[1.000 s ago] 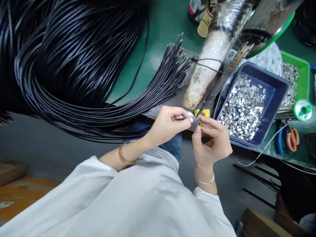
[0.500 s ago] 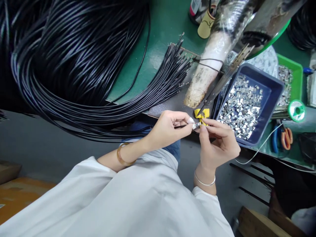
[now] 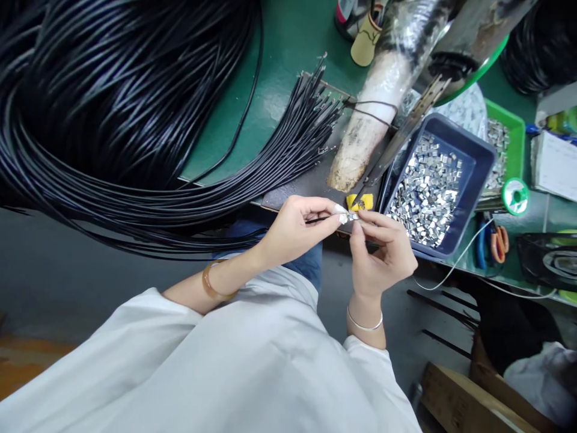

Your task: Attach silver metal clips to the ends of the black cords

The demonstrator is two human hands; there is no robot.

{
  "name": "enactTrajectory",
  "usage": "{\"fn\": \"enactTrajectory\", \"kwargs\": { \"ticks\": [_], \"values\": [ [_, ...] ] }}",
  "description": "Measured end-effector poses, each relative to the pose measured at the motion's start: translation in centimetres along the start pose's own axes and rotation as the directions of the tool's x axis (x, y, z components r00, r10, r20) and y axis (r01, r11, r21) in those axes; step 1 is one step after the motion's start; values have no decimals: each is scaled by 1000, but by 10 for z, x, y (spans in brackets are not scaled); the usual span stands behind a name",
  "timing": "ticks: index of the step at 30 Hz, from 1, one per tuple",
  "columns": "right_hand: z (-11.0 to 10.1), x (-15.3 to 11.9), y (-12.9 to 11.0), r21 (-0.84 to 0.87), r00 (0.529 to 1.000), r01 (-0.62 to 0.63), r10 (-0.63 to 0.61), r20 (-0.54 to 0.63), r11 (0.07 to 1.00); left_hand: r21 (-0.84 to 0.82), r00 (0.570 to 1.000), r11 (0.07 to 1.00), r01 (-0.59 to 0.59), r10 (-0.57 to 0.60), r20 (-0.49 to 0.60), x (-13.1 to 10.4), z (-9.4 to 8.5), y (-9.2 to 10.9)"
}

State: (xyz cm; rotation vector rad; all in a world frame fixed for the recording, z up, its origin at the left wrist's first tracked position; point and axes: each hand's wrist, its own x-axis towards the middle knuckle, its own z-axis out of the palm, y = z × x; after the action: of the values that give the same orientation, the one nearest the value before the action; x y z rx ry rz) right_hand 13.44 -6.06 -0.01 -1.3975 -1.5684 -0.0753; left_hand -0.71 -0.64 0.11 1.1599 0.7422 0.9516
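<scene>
Nearer the left hand [image 3: 300, 225] now, right hand [image 3: 381, 255].

The green tabletop [image 3: 283, 36] carries black cables [image 3: 252, 173], a blue bin [image 3: 469, 153] and pliers [image 3: 499, 243].

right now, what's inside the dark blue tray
The dark blue tray holds a heap of small silvery metal pieces, with part of its inside bare. The heap hides the bottom beneath it, so anything buried there cannot be seen.
</scene>
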Motion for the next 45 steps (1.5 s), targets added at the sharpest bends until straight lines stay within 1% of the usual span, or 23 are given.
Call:
{"fn": "enactTrajectory", "kwargs": {
  "ticks": [2, 4, 7, 11, 15, 18, 23, 27, 29, 31, 33, 35, 36, 37, 38, 39, 41, 42, 43, 45],
  "values": [
    [1, 0, 0, -25, 999, 51, -50, 16, 998, 49, 999, 998, -25, 27, -40, 1, 0, 0],
    [3, 1, 1, -45, 996, 84, -83, 22, 995, 124, 994, 990, -73, 82, -75, 1, -1, 0],
    [5, 3, 2, -8, 997, 66, -66, 36, 998, 233, 984, 963, -135, 159, -86, 3, -3, -1],
    [5, 8, 2, 41, 998, 26, -29, 62, 999, 330, 972, 927, -179, 218, -85, 5, -3, 2],
    [3, 12, -2, 22, 997, 19, -21, 69, 1000, 417, 946, 875, -248, 311, -90, 6, -4, 6],
    [1, 14, -3, 4, 996, 27, -27, 82, 1000, 448, 938, 848, -283, 343, -58, 5, -6, 6],
    [0, 11, 0, -32, 989, 58, -53, 135, 998, 471, 948, 839, -273, 317, -14, 4, -10, 3],
    [-1, 8, 0, -12, 994, 33, -32, 101, 999, 457, 950, 847, -271, 311, -13, 3, -9, 4],
    [-3, 9, -2, 7, 995, -17, 16, 95, 1000, 426, 957, 866, -261, 291, -4, 1, -7, 6],
    [-5, 11, -4, 50, 988, -103, 97, 117, 993, 371, 970, 899, -232, 243, 16, 0, -6, 8],
    [-6, 13, -4, 138, 971, -201, 178, 159, 970, 276, 986, 947, -163, 162, 24, -2, -5, 10],
    [-7, 13, -4, 240, 960, -249, 206, 189, 938, 137, 997, 989, -60, 54, 47, -3, -6, 11],
    [-8, 13, -4, 260, 964, -236, 191, 186, 936, 70, 998, 998, -5, 0, 69, -3, -6, 11],
    [-9, 12, -3, 243, 975, -191, 155, 161, 951, 16, 995, 999, 39, -40, 92, -3, -7, 12],
    [-10, 12, -3, 191, 988, -125, 104, 117, 974, -17, 992, 998, 65, -63, 107, -3, -7, 11],
    [-11, 11, -4, 109, 997, -50, 43, 65, 993, -27, 992, 997, 74, -71, 105, -4, -7, 11],
    [-13, 9, -8, -69, 998, 69, -70, -10, 995, 11, 997, 999, 42, -43, 57, -6, -6, 10],
    [-14, 8, -11, -133, 995, 100, -102, -11, 986, 49, 999, 999, 12, -14, 33, -8, -6, 9],
    [-14, 7, -14, -170, 993, 117, -117, 13, 978, 94, 1000, 995, -20, 18, 16, -10, -6, 8],
    [-13, 5, -19, -191, 991, 115, -98, 94, 975, 186, 997, 979, -78, 77, 12, -13, -5, 6]
  ]
}}
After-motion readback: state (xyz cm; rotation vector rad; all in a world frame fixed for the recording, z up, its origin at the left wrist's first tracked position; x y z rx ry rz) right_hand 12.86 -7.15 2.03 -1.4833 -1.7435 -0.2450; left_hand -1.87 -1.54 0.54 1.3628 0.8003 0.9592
